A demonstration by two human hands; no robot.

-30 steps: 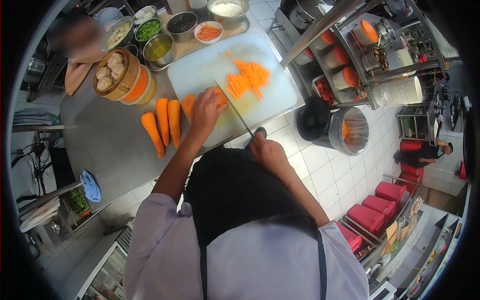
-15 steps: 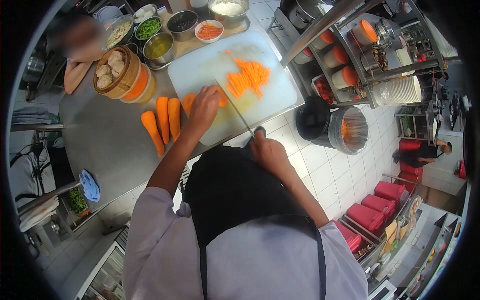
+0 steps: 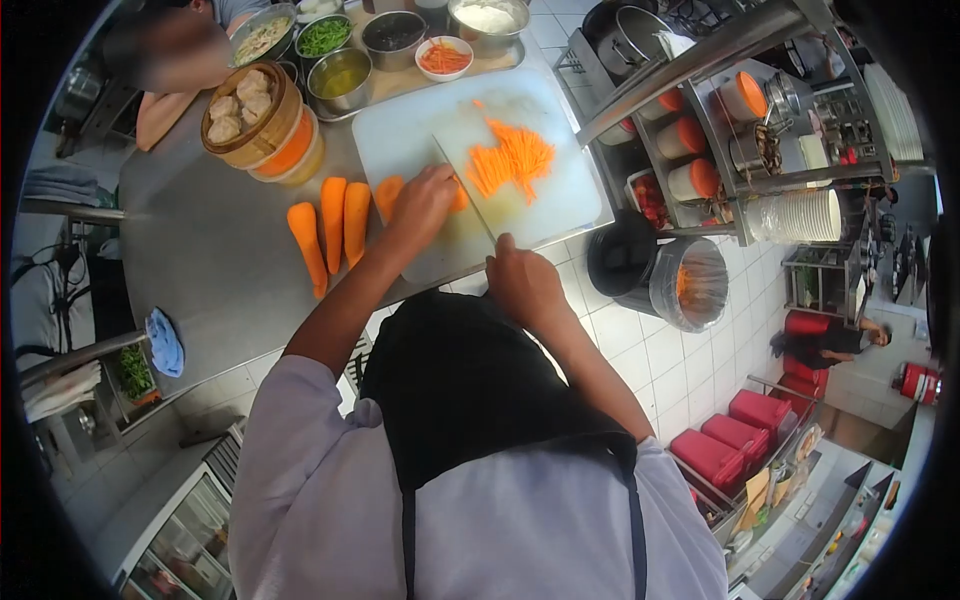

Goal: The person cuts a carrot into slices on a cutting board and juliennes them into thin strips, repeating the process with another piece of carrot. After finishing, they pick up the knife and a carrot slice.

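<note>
My left hand (image 3: 424, 207) is closed over a carrot piece (image 3: 459, 196) on the white cutting board (image 3: 400, 130), its fingers beside the blade. An orange carrot end (image 3: 388, 192) shows on the other side of that hand. In my right hand (image 3: 524, 284) is a knife (image 3: 466, 190), gripped at the board's near edge, its blade slanting away across the board and its handle hidden by the fingers. Thin carrot strips (image 3: 515, 160) lie heaped to the right of the blade. Left of the board, three peeled carrots (image 3: 332, 222) rest on the steel table (image 3: 220, 260).
Behind the carrots stands a bamboo steamer (image 3: 262, 125) with dumplings. Several bowls line the back, including shredded carrot (image 3: 444, 60) and chopped greens (image 3: 325, 37). A person's arm (image 3: 165, 118) rests at the far left. A lined bin (image 3: 690, 285) and a steel shelf (image 3: 735, 180) stand at right.
My right hand has pushed the knife forward, so its handle no longer shows. My left hand stays on the carrot. The whole view has shifted slightly.
</note>
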